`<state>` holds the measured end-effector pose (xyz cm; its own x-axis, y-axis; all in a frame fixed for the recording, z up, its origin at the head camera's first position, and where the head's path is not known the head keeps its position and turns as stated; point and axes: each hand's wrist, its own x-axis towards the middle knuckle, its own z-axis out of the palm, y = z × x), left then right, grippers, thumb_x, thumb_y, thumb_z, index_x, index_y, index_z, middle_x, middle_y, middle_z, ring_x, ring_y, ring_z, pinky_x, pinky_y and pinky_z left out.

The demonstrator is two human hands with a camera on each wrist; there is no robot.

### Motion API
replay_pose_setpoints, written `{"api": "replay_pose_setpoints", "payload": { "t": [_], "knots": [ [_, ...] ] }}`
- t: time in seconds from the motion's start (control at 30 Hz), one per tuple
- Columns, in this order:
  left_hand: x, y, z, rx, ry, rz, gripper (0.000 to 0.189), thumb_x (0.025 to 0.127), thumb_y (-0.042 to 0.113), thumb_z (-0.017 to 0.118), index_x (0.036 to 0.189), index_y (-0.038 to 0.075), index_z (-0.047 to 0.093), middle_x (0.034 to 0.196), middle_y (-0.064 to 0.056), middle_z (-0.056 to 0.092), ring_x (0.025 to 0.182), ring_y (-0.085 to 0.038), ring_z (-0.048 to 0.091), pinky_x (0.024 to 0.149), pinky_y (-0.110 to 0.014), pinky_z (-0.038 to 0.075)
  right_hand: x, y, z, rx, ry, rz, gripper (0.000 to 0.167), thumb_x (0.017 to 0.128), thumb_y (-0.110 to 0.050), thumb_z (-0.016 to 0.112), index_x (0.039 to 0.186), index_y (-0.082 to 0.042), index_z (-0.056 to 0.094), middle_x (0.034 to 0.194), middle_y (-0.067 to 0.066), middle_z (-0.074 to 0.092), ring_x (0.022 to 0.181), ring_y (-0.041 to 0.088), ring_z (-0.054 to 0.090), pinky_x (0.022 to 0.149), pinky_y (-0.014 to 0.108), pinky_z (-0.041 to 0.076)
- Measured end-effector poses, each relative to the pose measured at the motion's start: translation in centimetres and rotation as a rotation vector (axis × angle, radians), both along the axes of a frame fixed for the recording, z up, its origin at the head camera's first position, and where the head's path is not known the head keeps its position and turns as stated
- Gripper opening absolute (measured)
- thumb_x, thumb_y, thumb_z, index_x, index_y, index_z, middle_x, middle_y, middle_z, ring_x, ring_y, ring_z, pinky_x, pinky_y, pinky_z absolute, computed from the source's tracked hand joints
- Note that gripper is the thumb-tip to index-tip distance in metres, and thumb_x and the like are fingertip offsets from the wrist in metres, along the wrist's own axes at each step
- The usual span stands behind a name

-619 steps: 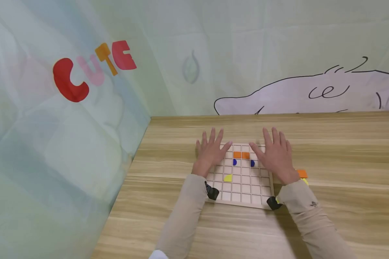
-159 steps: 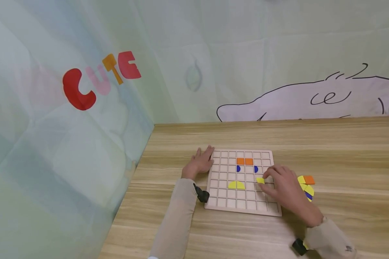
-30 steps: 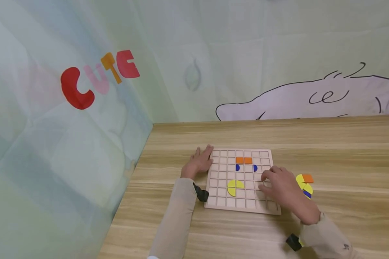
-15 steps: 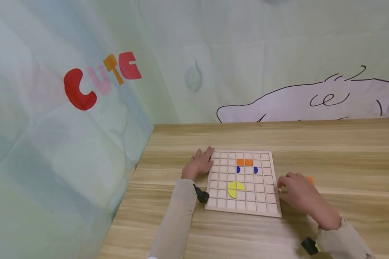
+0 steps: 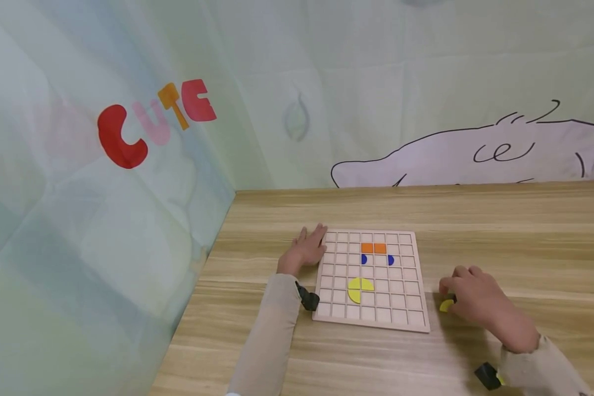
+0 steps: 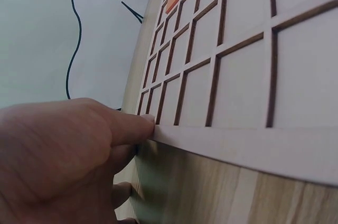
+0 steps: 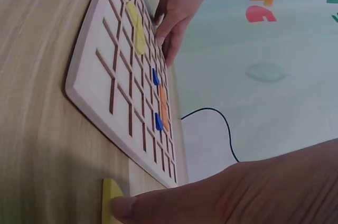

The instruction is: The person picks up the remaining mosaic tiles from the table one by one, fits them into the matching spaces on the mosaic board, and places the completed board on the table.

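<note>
A pale wooden grid board [image 5: 372, 325] lies flat on the table. My left hand [image 5: 303, 252] rests at its left edge with fingers extended; the left wrist view shows a fingertip on the frame. Two orange tiles [image 5: 373, 248], two blue half-round tiles [image 5: 390, 260] and three yellow quarter-circle tiles [image 5: 355, 296] sit in its cells. Right of the board my right hand [image 5: 477, 294] curls its fingers and pinches another yellow quarter-circle tile [image 5: 446, 306]. In the right wrist view, the thumb [image 7: 127, 207] overlaps this tile. A sliver of dark blue shows beneath the hand.
The wood-grain table [image 5: 272, 220] runs back to a fabric backdrop [image 5: 287, 154] with a line drawing. A second fabric wall [image 5: 104, 247] with coloured letters closes off the left side. The loose tiles right of the board are mostly hidden by the right hand.
My right hand has moved off the board to the right, over the loose tiles, and a yellow tile now shows at its fingertips. Over the longer span, yellow tiles were added on the board.
</note>
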<state>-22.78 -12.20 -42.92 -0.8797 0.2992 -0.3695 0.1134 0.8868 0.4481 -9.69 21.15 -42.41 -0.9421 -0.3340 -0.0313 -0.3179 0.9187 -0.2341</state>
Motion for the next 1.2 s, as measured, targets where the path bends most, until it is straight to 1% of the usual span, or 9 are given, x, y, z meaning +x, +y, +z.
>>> {"api": "replay_pose_setpoints", "payload": {
  "t": [0.17,0.43,0.63,0.9,1.2],
  "knots": [
    [0.0,-0.1,0.1,0.006,-0.001,-0.007,0.055,0.105,0.025,0.034,0.155,0.02,0.014,0.163,0.001,0.003,0.149,-0.031,-0.007,0.12,-0.053,0.001,0.0,0.1,-0.4,-0.003,0.024,0.0,0.022,0.067,-0.012,0.082,0.081,-0.019,0.066,0.085,0.002,0.055,0.077,0.023,0.047,0.062,0.037,0.039],
    [0.0,-0.1,0.1,0.007,0.006,-0.018,0.055,0.105,0.024,0.034,0.155,0.019,0.014,0.163,0.0,0.003,0.149,-0.032,-0.006,0.12,-0.053,0.002,0.2,0.5,-0.9,-0.009,0.078,0.0,0.025,0.065,-0.017,0.085,0.077,-0.022,0.063,0.083,0.001,0.053,0.076,0.024,0.047,0.059,0.038,0.039],
    [-0.1,0.0,-0.1,-0.017,0.007,-0.027,0.055,0.105,0.024,0.034,0.155,0.019,0.013,0.163,0.0,0.003,0.148,-0.033,-0.006,0.12,-0.055,0.003,0.3,0.5,-1.1,-0.01,0.087,0.006,0.029,0.064,-0.018,0.086,0.075,-0.021,0.06,0.082,0.0,0.052,0.076,0.023,0.046,0.06,0.038,0.039],
    [-0.1,0.1,-0.2,-0.026,0.012,-0.014,0.055,0.105,0.024,0.034,0.155,0.019,0.014,0.163,0.0,0.004,0.149,-0.033,-0.005,0.12,-0.055,0.004,0.4,0.4,-1.3,-0.026,0.121,0.018,0.036,0.062,-0.017,0.087,0.073,-0.021,0.054,0.08,-0.002,0.048,0.074,0.021,0.044,0.06,0.034,0.036],
    [-0.2,0.0,-0.1,-0.016,-0.002,-0.026,0.055,0.105,0.025,0.033,0.156,0.019,0.011,0.163,0.0,0.002,0.148,-0.032,-0.008,0.12,-0.055,0.002,0.5,0.5,-1.4,-0.02,0.156,0.024,0.04,0.062,-0.021,0.088,0.069,-0.019,0.049,0.081,0.0,0.049,0.074,0.021,0.043,0.06,0.032,0.034]
  ]
}}
